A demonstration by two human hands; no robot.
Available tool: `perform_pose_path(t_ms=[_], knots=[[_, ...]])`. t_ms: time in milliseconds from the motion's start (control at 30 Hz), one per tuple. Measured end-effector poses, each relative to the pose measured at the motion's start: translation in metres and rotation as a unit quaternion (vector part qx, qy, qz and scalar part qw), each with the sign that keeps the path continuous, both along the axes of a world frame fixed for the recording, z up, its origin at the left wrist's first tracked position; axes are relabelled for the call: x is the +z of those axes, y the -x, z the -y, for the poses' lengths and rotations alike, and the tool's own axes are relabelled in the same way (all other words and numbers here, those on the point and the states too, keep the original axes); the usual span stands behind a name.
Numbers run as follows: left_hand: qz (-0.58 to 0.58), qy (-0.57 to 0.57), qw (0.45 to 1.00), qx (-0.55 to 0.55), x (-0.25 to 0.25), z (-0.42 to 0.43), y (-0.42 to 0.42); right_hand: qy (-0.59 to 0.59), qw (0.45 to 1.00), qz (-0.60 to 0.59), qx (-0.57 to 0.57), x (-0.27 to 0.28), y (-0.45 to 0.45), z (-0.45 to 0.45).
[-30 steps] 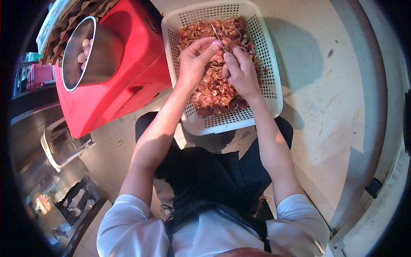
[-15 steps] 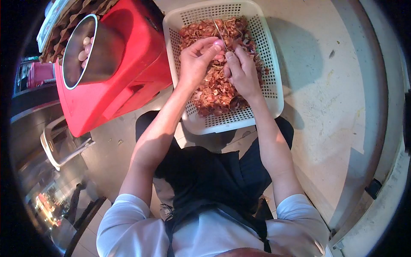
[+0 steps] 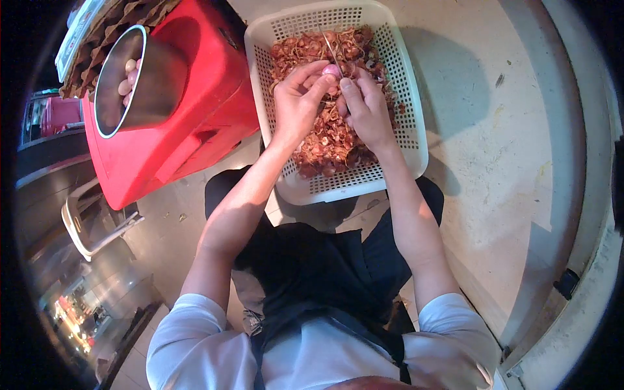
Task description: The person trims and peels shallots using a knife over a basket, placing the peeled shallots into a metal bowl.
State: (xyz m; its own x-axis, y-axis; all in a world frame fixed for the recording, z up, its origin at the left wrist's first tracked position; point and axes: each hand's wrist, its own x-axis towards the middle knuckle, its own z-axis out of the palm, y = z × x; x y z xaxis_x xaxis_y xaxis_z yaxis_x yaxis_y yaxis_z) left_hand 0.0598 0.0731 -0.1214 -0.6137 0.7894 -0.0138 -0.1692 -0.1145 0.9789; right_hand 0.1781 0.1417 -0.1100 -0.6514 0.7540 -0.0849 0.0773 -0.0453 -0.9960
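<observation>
Pink and glossy, a small rounded bulb (image 3: 331, 70) sits pinched between the thumb and fingers of the person's left hand (image 3: 301, 97), between one and two o'clock from the middle of that hand, near twelve o'clock in the view. The right hand (image 3: 365, 107), between four and five o'clock from the bulb, is curled around a knife with a thin, pale metal blade (image 3: 330, 47). The blade passes just beside the bulb on its three o'clock side and points toward eleven o'clock.

The bulb shows a smooth, bright surface with a pale highlight. Beneath both hands lies a heap of dry, curled, reddish-brown peelings (image 3: 331, 146), filling much of a white plastic basket with perforated walls (image 3: 419, 146). At nine o'clock from the bulb, a round, silvery metal pot with a pale rim (image 3: 159, 84) rests on a red plastic box (image 3: 214, 117) and holds several pale pink and cream oval bulbs (image 3: 125, 86).

The left fingertips cover part of the pink bulb, so its lower side is hidden, and whether the blade touches it cannot be told. The knife's handle is hidden within the right hand. Toward ten o'clock, the top edge cuts off a brown, bumpy tray (image 3: 110, 49).
</observation>
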Motion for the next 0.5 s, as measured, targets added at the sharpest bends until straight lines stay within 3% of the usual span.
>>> perform_pose_path(t_ms=[367,500], knots=[[-0.188,0.039,0.981,-0.014,0.004,0.005,-0.002,0.101,0.995,-0.015,0.006,-0.004,-0.005,-0.001],[-0.152,0.038,0.988,0.003,0.000,0.006,0.006,0.127,0.992,-0.001,0.018,-0.002,-0.011,0.005]])
